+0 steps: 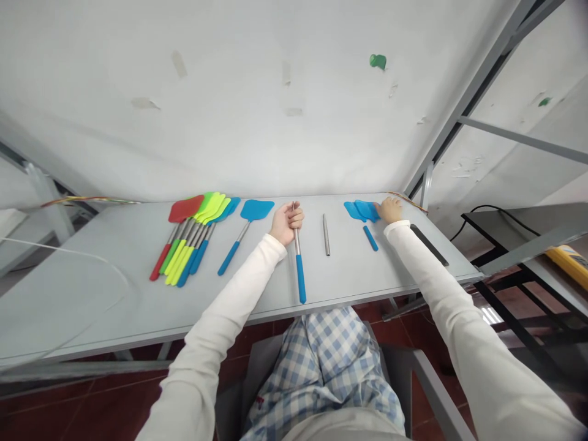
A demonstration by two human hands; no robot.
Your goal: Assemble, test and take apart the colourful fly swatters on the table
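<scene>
My left hand (287,224) is closed around the metal rod of a blue-handled shaft (300,275), which carries no paddle. The shaft points toward me over the table. At the right, my right hand (390,210) has its fingers closed at the edge of a blue fly swatter head (367,210); another blue head (353,211) lies partly under it. Just below these heads is a loose blue handle grip (370,238). Between my hands rests a bare metal tube (326,235). Left of my left hand lies a whole blue fly swatter (250,219).
A bundle of red, green, yellow and blue fly swatters (186,236) lies at the left of the grey table (114,306). A dark flat object (428,244) sits beside my right forearm. The wall (275,122) stands behind, and a metal frame (459,116) rises at the right.
</scene>
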